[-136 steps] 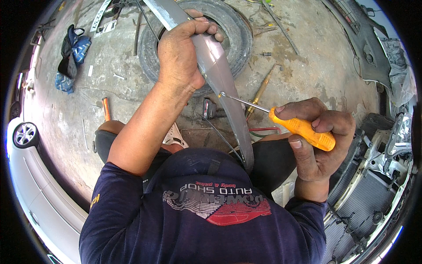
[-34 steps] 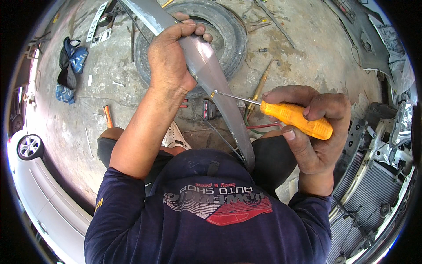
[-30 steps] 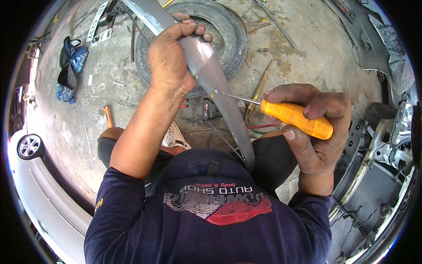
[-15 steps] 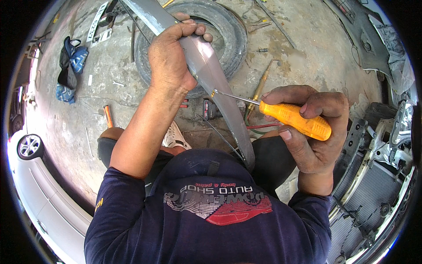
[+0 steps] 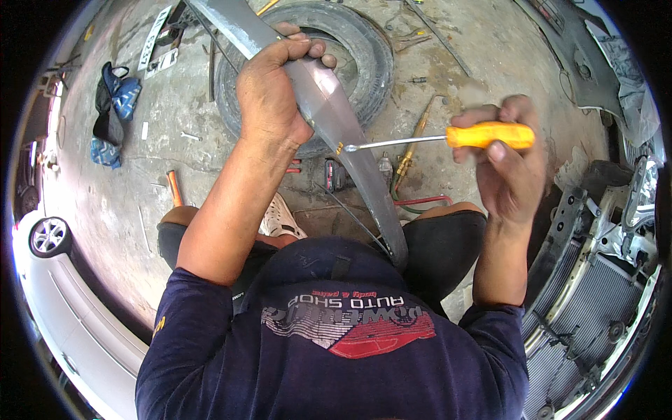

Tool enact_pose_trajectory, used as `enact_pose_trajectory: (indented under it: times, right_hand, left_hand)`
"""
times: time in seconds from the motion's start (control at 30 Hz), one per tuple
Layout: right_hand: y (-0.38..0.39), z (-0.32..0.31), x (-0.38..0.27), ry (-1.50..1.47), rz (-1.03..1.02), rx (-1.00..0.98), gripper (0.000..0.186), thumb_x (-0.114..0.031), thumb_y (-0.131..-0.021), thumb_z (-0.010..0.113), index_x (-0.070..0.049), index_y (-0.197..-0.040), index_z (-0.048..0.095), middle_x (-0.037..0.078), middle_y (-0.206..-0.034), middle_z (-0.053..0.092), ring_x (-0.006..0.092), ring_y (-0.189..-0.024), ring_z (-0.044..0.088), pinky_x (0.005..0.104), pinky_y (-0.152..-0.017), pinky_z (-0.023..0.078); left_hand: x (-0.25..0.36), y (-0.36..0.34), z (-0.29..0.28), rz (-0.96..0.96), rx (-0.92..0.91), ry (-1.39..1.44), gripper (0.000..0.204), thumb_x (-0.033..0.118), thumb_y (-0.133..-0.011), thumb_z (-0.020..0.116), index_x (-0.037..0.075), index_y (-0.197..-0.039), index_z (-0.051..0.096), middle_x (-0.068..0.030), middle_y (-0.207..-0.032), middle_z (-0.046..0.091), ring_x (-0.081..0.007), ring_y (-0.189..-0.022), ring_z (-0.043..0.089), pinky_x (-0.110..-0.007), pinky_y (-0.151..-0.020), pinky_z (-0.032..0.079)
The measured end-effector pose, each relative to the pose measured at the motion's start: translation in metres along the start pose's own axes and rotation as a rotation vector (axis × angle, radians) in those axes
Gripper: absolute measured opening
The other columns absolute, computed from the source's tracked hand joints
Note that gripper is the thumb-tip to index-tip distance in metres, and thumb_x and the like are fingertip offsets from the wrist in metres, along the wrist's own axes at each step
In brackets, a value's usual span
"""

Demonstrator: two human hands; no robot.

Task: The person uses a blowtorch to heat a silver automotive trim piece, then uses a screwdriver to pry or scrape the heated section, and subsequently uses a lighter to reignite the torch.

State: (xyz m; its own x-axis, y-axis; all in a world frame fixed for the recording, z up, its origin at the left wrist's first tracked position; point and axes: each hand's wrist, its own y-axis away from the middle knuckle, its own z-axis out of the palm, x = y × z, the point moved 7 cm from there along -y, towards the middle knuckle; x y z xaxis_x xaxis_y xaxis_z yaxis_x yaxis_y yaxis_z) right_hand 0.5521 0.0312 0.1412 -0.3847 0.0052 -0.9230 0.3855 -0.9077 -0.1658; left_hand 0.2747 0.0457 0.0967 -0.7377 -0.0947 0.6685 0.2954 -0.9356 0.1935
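My left hand [image 5: 273, 94] is closed around a long grey metallic-looking trim piece [image 5: 350, 154], which lies diagonally from the upper left down to my lap. My right hand [image 5: 511, 168] grips a screwdriver by its yellow handle [image 5: 490, 136], held almost level. Its steel tip is at the trim, just right of a small brass-coloured bit [image 5: 339, 148]; I cannot tell whether they touch. A thin black rod [image 5: 353, 217] runs beside the trim.
A tyre [image 5: 371, 91] lies beneath the trim on the concrete floor. Around it are a brass-coloured torch [image 5: 413, 143], a battery pack [image 5: 332, 175], an orange-handled tool [image 5: 175, 187] and a blue-black bag [image 5: 124, 98]. A silver car [image 5: 77, 301] is at left, a radiator [image 5: 588, 336] at right.
My right hand has risen and shifted right, and the screwdriver has turned flatter, its tip a little right of where it was. My left hand and the trim have stayed about the same.
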Motion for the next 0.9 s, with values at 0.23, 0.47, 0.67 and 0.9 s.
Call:
enact_pose_trajectory:
  times: [0.23,0.47,0.67,0.9]
  right_hand:
    - [-0.008,-0.015,0.053,-0.273,0.175,-0.027,0.031,-0.01,-0.095,0.068,-0.01,-0.119,0.047,0.03,-0.115,0.071,0.0279,-0.097,0.072,0.0336,-0.08,0.058]
    - [-0.015,-0.024,0.069,-0.305,0.189,-0.023,0.03,-0.01,-0.095,0.068,-0.01,-0.118,0.05,0.03,-0.114,0.071,0.0287,-0.099,0.071,0.0359,-0.08,0.058]
    - [-0.017,-0.024,0.08,-0.341,0.224,-0.001,0.029,-0.01,-0.095,0.068,-0.01,-0.118,0.05,0.03,-0.115,0.071,0.0296,-0.1,0.071,0.0366,-0.08,0.057]
    - [-0.018,-0.027,0.093,-0.37,0.226,0.006,0.028,-0.01,-0.095,0.066,-0.01,-0.119,0.051,0.03,-0.116,0.071,0.0299,-0.101,0.071,0.0372,-0.079,0.058]
  left_hand:
    - [0.001,0.001,0.001,-0.006,0.032,-0.067,0.021,-0.001,-0.094,0.054,0.008,-0.113,0.052,-0.0115,-0.086,0.062,-0.0252,-0.077,0.063,-0.037,-0.07,0.056]
    - [0.001,0.002,0.007,-0.018,-0.027,-0.037,0.019,-0.002,-0.093,0.054,0.006,-0.11,0.052,-0.0114,-0.087,0.06,-0.0253,-0.078,0.061,-0.038,-0.073,0.056]
    - [0.004,0.006,0.012,0.005,-0.008,-0.057,0.02,-0.008,-0.089,0.052,0.002,-0.106,0.05,-0.0102,-0.089,0.054,-0.0237,-0.083,0.057,-0.042,-0.078,0.056]
    - [0.004,0.007,0.014,0.007,-0.015,-0.054,0.02,-0.008,-0.089,0.052,0.002,-0.106,0.052,-0.0103,-0.088,0.054,-0.0237,-0.084,0.056,-0.042,-0.079,0.055]
